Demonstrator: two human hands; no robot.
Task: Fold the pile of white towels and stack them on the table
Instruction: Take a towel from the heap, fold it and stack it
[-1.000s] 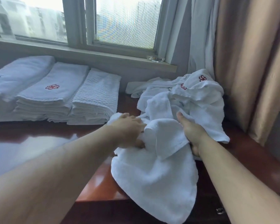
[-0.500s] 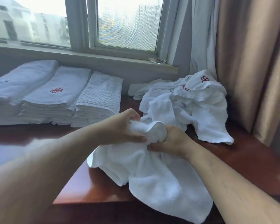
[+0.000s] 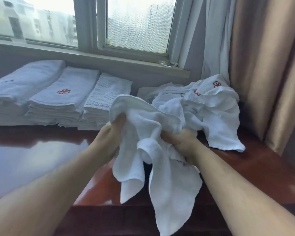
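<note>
A crumpled white towel [image 3: 169, 181] hangs above the front edge of the glossy reddish table [image 3: 41, 159]. My left hand [image 3: 109, 133] grips its upper left part and my right hand [image 3: 180, 140] grips a bunch of it just to the right; the hands are close together. Both ends of the towel dangle below them. Behind my right hand lies the pile of unfolded white towels [image 3: 211, 109], some with red emblems. Three stacks of folded white towels [image 3: 65, 99] stand side by side at the back left.
A window sill [image 3: 109, 60] runs behind the table, with a small glass dish [image 3: 168, 64] on it. White and tan curtains [image 3: 262, 65] hang at the right, reaching the table's far right corner.
Both hands have lifted the towel off the table and bunched it higher. It now hangs free over the front edge instead of lying spread on the surface.
</note>
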